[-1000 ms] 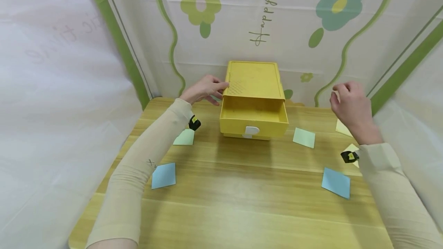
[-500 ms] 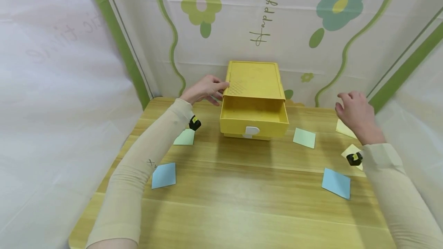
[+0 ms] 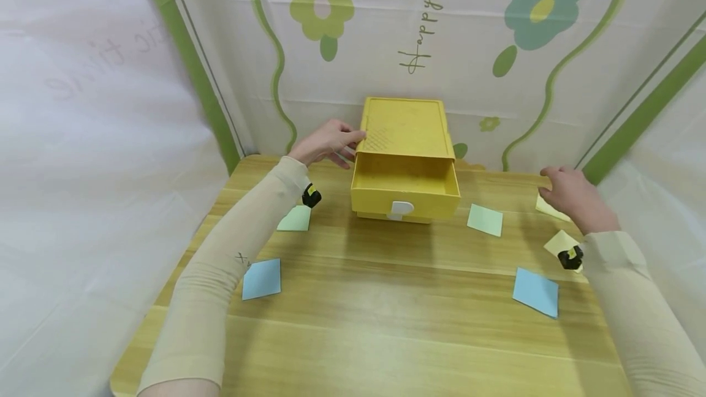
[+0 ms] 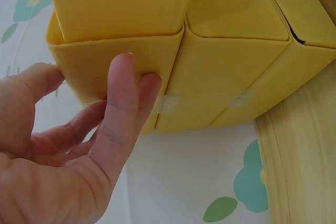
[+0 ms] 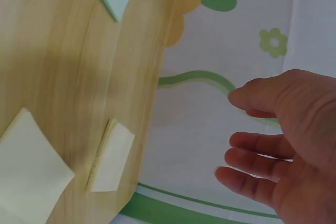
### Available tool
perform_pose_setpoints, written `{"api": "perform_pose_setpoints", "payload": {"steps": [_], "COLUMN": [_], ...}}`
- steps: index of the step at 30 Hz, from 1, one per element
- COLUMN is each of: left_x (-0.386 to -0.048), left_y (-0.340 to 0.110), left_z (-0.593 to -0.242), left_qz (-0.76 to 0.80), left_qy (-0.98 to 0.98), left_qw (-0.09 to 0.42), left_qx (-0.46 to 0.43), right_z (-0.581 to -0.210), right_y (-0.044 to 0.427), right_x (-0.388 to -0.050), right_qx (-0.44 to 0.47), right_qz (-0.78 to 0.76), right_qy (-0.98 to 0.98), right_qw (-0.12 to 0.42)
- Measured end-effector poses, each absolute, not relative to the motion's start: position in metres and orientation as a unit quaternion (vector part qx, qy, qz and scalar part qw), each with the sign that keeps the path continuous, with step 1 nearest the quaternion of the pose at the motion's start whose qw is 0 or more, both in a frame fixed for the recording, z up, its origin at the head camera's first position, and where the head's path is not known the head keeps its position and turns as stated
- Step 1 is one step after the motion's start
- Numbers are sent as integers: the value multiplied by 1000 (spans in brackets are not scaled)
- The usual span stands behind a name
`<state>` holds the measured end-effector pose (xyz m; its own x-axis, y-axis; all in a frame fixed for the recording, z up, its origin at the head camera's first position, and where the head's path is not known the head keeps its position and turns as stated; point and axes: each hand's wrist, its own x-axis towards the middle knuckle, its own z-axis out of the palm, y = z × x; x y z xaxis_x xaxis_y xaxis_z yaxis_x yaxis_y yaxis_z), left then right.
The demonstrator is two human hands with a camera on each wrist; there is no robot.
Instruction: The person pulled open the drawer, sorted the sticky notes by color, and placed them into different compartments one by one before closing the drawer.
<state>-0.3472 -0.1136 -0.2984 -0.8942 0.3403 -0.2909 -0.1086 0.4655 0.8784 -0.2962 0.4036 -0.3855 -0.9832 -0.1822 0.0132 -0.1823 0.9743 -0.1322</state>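
A yellow drawer box [image 3: 405, 121] stands against the back, its top drawer [image 3: 405, 202] pulled out with nothing visible inside. My left hand [image 3: 326, 141] touches the box's left side near the front top edge. In the left wrist view the thumb is at the upper edge and the extended fingers [image 4: 121, 93] lie along the side wall. My right hand [image 3: 579, 196] hovers at the far right, holding nothing, its fingers loosely bent. Near it lie a pale yellow sticky-note pad [image 3: 553, 208], which also shows thick-edged in the right wrist view, and another yellow pad [image 3: 559, 242].
Light green notes [image 3: 485, 220] lie right of the box, and more green notes [image 3: 295, 219] to its left. Blue notes [image 3: 536, 292] sit front right, with another blue one [image 3: 261, 279] at left. A printed white curtain [image 3: 380, 35] hangs behind the wooden table [image 3: 386, 323].
My right hand has come down and slightly right, toward the far yellow pad, and its fingers have loosened. The left hand and the drawer box have not moved.
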Motion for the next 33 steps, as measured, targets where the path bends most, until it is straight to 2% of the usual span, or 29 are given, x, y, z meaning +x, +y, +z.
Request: {"api": "perform_pose_setpoints", "payload": {"steps": [6, 13, 33], "left_x": [-347, -347, -348], "left_y": [-114, -117, -117], "left_z": [-298, -298, -298], "left_qz": [512, 512, 515], "left_qy": [828, 828, 826], "left_qw": [218, 218, 219], "left_qx": [66, 66, 71], "right_z": [-397, -411, -430], "right_y": [416, 422, 432], "right_x": [-299, -305, -308], "right_qx": [107, 134, 125], "right_qz": [57, 20, -17], "right_qy": [-992, -990, -988], "right_qw": [-40, -47, -92]}}
